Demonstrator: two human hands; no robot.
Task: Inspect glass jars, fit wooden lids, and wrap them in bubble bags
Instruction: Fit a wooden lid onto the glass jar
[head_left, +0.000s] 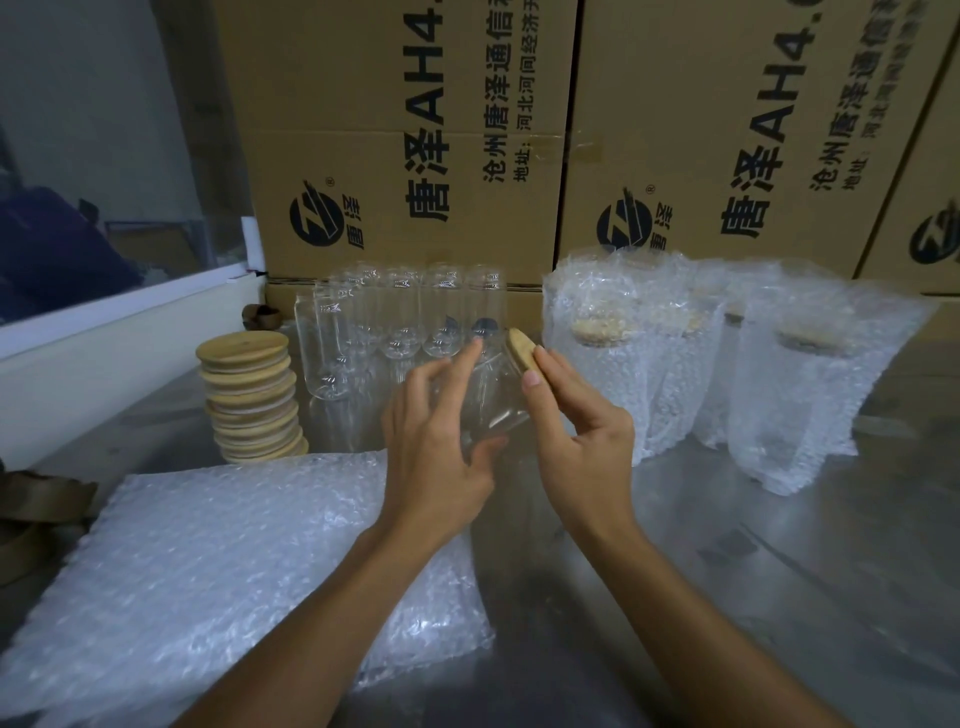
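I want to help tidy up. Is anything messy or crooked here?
The stack of wooden lids on the left leans and its lids sit unevenly, so it could topple. The empty jars and wrapped jars stand upright; nothing looks spilled or broken.

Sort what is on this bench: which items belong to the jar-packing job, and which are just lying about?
Job items:
- glass jar held tilted by left hand
- wooden lid pressed on by right hand
- lid stack
- empty jars
- flat bubble bags
- wrapped jars

Lying about:
- cardboard boxes
- brown strap
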